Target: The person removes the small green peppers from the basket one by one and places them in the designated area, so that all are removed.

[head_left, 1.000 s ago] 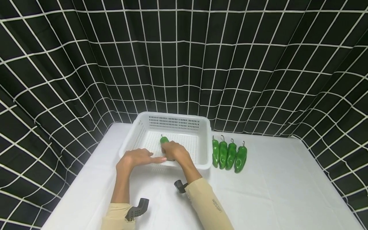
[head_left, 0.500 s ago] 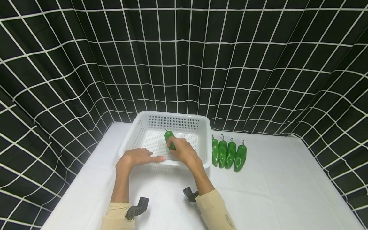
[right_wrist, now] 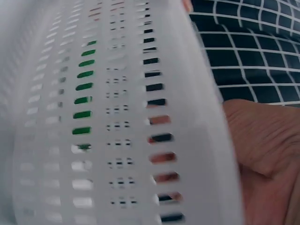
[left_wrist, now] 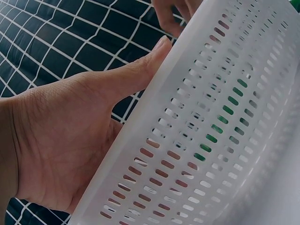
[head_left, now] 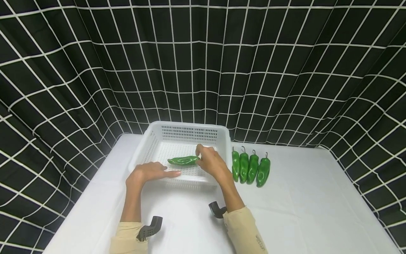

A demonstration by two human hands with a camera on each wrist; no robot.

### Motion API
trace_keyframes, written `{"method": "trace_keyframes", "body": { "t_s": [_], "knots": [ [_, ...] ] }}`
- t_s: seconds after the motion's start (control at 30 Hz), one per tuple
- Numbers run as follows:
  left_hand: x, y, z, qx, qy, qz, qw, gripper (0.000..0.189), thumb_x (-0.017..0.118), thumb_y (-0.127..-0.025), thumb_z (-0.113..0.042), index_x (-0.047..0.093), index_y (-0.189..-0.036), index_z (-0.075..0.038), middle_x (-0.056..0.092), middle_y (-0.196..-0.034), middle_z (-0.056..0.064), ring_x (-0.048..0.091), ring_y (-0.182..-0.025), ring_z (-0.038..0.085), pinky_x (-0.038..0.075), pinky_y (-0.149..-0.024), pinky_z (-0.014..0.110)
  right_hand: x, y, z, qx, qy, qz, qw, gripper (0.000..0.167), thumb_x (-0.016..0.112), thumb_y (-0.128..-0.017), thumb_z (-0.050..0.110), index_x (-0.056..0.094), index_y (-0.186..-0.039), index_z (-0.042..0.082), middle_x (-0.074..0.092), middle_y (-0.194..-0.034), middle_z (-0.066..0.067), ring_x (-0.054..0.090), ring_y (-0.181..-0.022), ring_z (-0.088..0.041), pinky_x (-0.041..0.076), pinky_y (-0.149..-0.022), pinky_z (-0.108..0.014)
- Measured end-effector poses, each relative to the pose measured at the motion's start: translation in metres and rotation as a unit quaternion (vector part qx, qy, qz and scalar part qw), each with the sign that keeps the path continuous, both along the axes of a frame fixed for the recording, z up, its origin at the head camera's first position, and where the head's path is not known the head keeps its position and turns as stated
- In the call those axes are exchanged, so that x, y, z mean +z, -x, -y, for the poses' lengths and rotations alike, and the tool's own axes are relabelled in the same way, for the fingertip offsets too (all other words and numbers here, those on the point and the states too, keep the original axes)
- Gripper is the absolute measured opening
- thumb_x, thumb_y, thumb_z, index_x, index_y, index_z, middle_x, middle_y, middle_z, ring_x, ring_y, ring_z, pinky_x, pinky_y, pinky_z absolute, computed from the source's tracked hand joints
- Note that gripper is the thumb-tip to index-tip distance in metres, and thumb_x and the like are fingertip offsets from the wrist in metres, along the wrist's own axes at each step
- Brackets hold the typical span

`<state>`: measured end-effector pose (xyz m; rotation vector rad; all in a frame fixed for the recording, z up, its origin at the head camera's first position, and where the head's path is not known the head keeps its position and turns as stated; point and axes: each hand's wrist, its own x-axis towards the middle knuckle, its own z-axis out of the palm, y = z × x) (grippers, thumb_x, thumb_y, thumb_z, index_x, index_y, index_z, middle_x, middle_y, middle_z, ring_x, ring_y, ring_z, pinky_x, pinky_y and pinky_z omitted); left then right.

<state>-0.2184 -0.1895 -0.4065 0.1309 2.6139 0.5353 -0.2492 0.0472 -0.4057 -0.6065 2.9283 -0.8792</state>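
A green pepper lies sideways on the floor of a white slotted plastic basket, its stem end towards my right hand. That hand reaches in over the front wall, fingers loosely bent beside the pepper's stem end. In the right wrist view, green shows low through the slots and skin higher up, near the rim. My left hand rests over the front left rim. Its thumb stretches along the rim; skin shows through the wall's slots in the left wrist view, where the fingers are behind the wall.
Several more green peppers lie in a row on the white tablecloth, just right of the basket. A black curtain with white grid lines stands behind the table and at its sides.
My right hand has moved right inside the basket. The pepper it held has gone from upright in view to lying sideways on the basket floor. My left hand stays at the rim.
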Motion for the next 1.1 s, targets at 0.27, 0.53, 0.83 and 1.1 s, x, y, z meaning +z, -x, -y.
{"method": "trace_keyframes", "body": {
  "t_s": [0.27,0.53,0.83,1.1],
  "knots": [
    [-0.003,-0.002,-0.001,0.017,-0.001,0.000,0.9999,0.105,0.051,-0.082,-0.091,0.058,-0.149,-0.010,0.058,-0.154,0.016,0.057,-0.139,0.044,0.044,-0.113,0.066,-0.009,0.019,0.027,0.043,-0.137,0.075,0.9868,0.063,0.082,-0.087,0.009,0.060,-0.146,0.016,0.063,-0.137,-0.011,0.061,-0.127,-0.032,0.056,-0.106,-0.049],
    [-0.003,-0.003,-0.003,0.018,-0.005,-0.004,0.9998,0.104,0.052,-0.081,-0.091,0.060,-0.148,-0.012,0.060,-0.153,0.015,0.058,-0.137,0.043,0.044,-0.112,0.067,-0.015,0.027,0.039,0.058,-0.189,0.145,0.9695,0.061,0.071,-0.098,0.019,0.051,-0.154,0.034,0.058,-0.151,-0.009,0.057,-0.139,-0.032,0.049,-0.115,-0.055],
    [-0.004,-0.003,-0.002,0.027,-0.008,-0.004,0.9996,0.103,0.053,-0.081,-0.090,0.060,-0.148,-0.011,0.061,-0.152,0.013,0.060,-0.136,0.040,0.045,-0.113,0.065,-0.017,0.029,0.046,0.038,-0.222,0.088,0.9703,0.038,0.070,-0.095,0.013,0.070,-0.132,0.019,0.073,-0.116,-0.002,0.065,-0.108,-0.023,0.056,-0.106,-0.045],
    [-0.003,-0.002,0.000,0.027,-0.006,-0.008,0.9996,0.105,0.053,-0.080,-0.091,0.061,-0.147,-0.011,0.062,-0.151,0.013,0.062,-0.134,0.038,0.047,-0.111,0.062,-0.017,0.033,0.046,0.030,-0.278,0.046,0.9589,0.036,0.068,-0.094,0.002,0.066,-0.129,0.012,0.074,-0.122,-0.006,0.068,-0.113,-0.024,0.054,-0.110,-0.043]
  ]
}}
